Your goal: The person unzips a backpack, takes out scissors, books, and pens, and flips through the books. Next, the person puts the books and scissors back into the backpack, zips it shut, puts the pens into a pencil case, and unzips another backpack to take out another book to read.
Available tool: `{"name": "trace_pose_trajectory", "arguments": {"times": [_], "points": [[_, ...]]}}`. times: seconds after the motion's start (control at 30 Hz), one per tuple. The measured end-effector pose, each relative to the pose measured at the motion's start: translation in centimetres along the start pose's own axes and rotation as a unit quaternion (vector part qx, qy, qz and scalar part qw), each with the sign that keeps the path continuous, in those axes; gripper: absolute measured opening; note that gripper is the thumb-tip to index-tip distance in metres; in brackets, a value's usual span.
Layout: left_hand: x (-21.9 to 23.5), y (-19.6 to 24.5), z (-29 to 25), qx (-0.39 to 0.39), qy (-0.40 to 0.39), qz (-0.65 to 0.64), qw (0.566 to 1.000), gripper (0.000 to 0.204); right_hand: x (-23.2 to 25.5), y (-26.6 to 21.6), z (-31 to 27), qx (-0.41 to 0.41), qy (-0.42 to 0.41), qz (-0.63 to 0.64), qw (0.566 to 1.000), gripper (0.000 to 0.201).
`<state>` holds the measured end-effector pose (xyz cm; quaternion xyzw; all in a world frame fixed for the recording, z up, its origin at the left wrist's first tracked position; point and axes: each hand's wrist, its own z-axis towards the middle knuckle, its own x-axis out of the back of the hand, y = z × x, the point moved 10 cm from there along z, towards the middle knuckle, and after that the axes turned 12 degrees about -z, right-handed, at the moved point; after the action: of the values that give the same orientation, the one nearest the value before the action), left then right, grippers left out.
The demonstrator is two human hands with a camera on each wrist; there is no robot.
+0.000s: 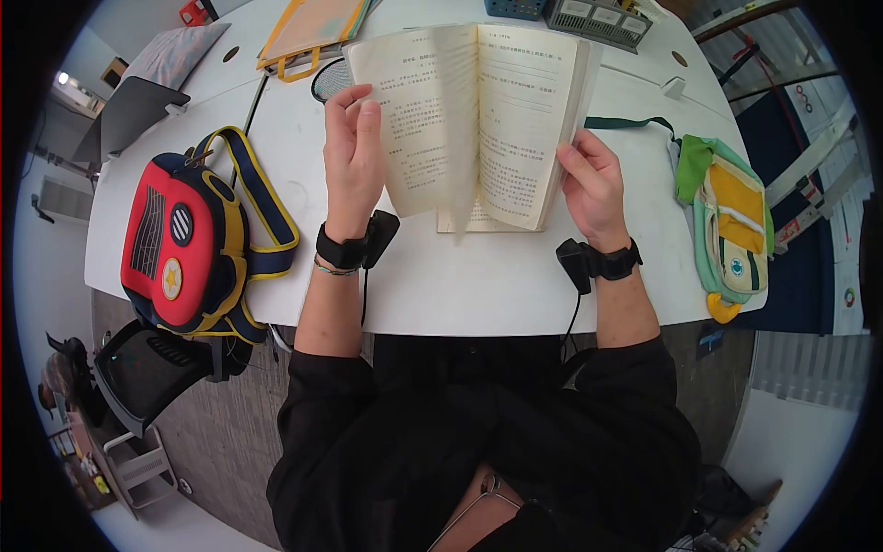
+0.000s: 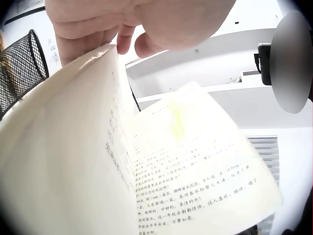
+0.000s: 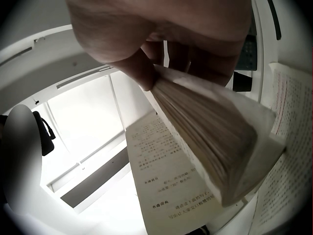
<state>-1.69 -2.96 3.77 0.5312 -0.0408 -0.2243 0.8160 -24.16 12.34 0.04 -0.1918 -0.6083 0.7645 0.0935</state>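
An open paperback book [image 1: 520, 120] with printed pages is held up over the white table. My left hand [image 1: 354, 161] holds its left edge, thumb in front of the page and fingers at the margin. On the other side my right hand [image 1: 593, 184] grips the thick right-hand block of pages [image 3: 205, 132] between thumb and fingers. A loose page [image 1: 455, 129] stands up blurred near the middle, partway between both sides. Yellow marking [image 2: 176, 120] shows on one page in the left wrist view. Below the book, the edge of another printed page [image 1: 487, 224] peeks out.
A red and navy backpack [image 1: 175, 244] sits at the left, a green and yellow bag [image 1: 731, 221] at the right. Behind the book are a black mesh holder [image 1: 322, 81], an orange-edged folder [image 1: 308, 37], and a grey basket [image 1: 598, 23]. A laptop [image 1: 133, 115] stands far left.
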Motion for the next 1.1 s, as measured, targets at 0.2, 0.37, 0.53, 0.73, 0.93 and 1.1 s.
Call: {"name": "trace_pose_trajectory", "arguments": {"times": [0.2,0.37,0.53,0.73,0.93,1.1], "points": [[0.5,-0.7,0.0,0.010,-0.008,-0.015,1.000,0.029,0.1,0.1,0.1,0.001,-0.006,0.002,1.000,0.024],[0.7,-0.8,0.0,-0.006,-0.007,0.028,1.000,0.027,0.2,0.0,0.0,0.000,0.001,0.001,1.000,0.023],[0.8,-0.7,0.0,-0.026,0.001,0.052,0.998,0.025,0.4,-0.2,0.0,0.005,0.012,0.003,1.000,0.024],[1.0,-1.0,0.0,-0.031,0.002,0.059,0.998,0.024,2.8,-0.9,0.5,0.025,0.086,-0.054,0.994,0.026],[0.5,-1.0,-0.1,-0.018,-0.012,0.063,0.998,0.024,4.5,-0.6,0.6,0.018,0.146,-0.057,0.987,0.027],[0.5,-1.0,0.0,-0.020,-0.014,0.092,0.995,0.024,4.1,-0.8,0.6,0.022,0.144,-0.058,0.988,0.027]]}}
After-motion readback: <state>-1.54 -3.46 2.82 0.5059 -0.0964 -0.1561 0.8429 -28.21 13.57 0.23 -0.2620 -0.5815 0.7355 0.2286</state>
